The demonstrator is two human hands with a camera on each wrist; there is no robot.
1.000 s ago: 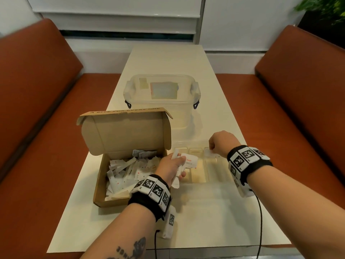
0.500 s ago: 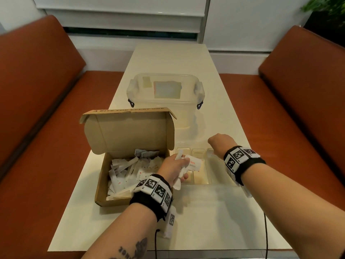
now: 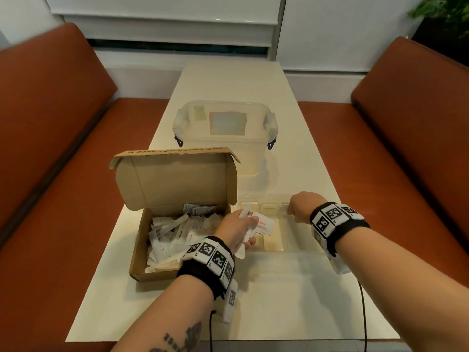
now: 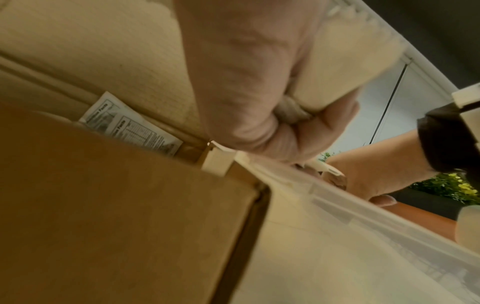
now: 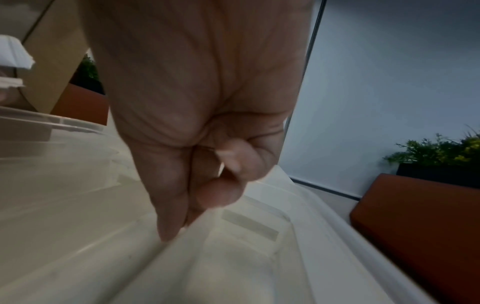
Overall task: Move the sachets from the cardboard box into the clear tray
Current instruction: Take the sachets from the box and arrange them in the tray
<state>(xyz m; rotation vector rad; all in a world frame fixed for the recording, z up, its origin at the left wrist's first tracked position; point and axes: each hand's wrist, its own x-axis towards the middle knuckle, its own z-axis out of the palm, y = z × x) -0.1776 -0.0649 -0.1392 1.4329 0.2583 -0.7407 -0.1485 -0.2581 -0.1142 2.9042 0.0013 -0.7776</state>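
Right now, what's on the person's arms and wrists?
Both forearms are bare, with no sleeves. Each wrist wears a black band ringed with white tiles printed with black square markers; the right band matches. A white block, a camera by the rig line, hangs under each wrist, the left one marked too. A thin black cable trails from the right wrist. The left forearm bears a dark tattoo.

Head overhead; wrists low, close.
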